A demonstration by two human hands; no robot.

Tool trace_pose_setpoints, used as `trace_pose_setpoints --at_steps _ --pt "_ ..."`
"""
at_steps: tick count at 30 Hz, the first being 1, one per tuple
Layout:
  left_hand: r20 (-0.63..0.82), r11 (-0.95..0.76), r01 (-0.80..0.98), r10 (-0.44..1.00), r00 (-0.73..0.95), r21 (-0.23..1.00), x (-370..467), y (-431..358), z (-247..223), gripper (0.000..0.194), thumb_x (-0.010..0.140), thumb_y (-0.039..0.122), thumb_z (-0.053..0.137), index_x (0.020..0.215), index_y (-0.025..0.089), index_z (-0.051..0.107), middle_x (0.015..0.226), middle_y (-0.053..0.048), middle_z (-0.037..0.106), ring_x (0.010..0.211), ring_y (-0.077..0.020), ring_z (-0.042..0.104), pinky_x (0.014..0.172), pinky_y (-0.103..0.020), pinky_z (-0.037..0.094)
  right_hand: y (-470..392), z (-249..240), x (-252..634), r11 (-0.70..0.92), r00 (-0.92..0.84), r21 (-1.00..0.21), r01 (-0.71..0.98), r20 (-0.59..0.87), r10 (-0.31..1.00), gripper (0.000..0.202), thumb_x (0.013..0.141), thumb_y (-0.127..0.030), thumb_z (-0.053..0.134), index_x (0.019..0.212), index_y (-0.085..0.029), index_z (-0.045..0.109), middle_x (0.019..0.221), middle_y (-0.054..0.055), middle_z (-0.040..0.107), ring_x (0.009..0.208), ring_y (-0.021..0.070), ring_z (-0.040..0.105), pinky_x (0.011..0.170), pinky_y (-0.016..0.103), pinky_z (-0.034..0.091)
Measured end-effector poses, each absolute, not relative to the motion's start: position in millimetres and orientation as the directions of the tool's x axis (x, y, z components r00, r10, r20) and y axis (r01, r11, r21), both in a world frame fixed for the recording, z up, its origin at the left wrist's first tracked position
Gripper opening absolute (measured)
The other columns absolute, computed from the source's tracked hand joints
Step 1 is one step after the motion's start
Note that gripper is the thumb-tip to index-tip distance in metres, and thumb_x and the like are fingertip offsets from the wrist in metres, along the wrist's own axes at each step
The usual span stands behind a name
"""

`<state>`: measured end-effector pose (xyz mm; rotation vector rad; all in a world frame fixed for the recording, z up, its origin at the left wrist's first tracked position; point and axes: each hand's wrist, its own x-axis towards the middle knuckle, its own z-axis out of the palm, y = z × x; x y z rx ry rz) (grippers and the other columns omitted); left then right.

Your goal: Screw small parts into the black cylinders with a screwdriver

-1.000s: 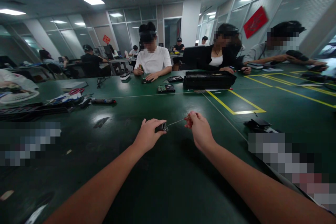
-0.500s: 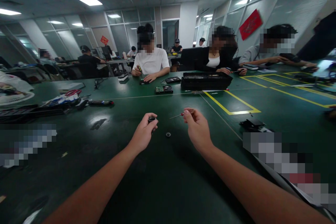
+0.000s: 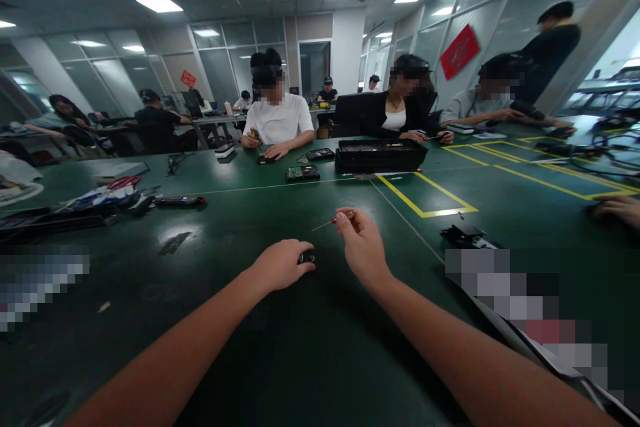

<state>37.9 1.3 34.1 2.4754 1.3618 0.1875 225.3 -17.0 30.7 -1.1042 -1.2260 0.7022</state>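
Observation:
My left hand is low over the green table, thumb and fingers curled around a small dark round part. The fingers cover much of it, so I cannot tell whether one or two pieces lie there. My right hand grips a thin screwdriver with a red collar. Its bare shaft points left, above the table and apart from the left hand; the palm hides part of the handle.
A long black housing and an opened device with a green circuit board lie across the table. Left are a dark pen-like tool and red-handled scissors. A black part is at right. Several people sit opposite.
My left hand has lowered and turned palm-down over the spot where a small round disc lay. My right hand still holds the screwdriver in much the same place. The view has shifted slightly.

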Motion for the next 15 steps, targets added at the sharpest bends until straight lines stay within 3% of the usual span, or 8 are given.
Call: trace_pose_setpoints --at_steps 4,7,11,15 --pt "-0.049 -0.551 0.798 0.815 0.578 0.245 39 5 27 0.029 0.091 0.038 0.058 0.111 0.02 0.07 0.105 -0.01 0.069 0.098 -0.0272 0.064 0.082 -0.038 0.047 -15 28 225 0.364 0.238 -0.925 0.109 0.38 0.894 0.025 0.091 -0.043 0.056 0.099 -0.021 0.066 0.087 0.004 0.068 0.083 0.0216 0.063 0.075 0.036 0.048" --pt "-0.016 -0.559 0.787 0.813 0.583 0.262 38 3 27 0.026 0.09 0.037 0.058 0.104 0.019 0.07 0.101 -0.009 0.069 0.093 -0.0262 0.064 0.079 -0.037 0.047 -14 27 225 0.359 0.231 -0.927 0.114 0.376 0.898 0.025 0.092 -0.043 0.055 0.101 -0.022 0.065 0.089 0.005 0.068 0.083 0.0214 0.063 0.076 0.036 0.048" --pt "0.05 -0.455 0.749 0.867 0.495 0.482 29 0 35 0.029 0.09 0.043 0.057 0.105 0.022 0.07 0.103 -0.007 0.071 0.092 -0.0242 0.065 0.078 -0.035 0.047 -15 28 225 0.344 0.239 -0.932 0.117 0.363 0.901 0.025 0.092 -0.043 0.056 0.1 -0.022 0.066 0.09 0.005 0.068 0.083 0.0217 0.063 0.076 0.037 0.048" --pt "0.039 -0.225 0.63 0.955 0.295 0.743 10 -1 48 0.034 0.085 0.045 0.059 0.104 0.019 0.069 0.092 -0.006 0.07 0.068 -0.0176 0.061 0.065 -0.03 0.045 -16 29 226 0.335 0.237 -0.936 0.106 0.351 0.906 0.026 0.092 -0.043 0.055 0.101 -0.021 0.066 0.09 0.005 0.068 0.084 0.0218 0.062 0.078 0.037 0.047"
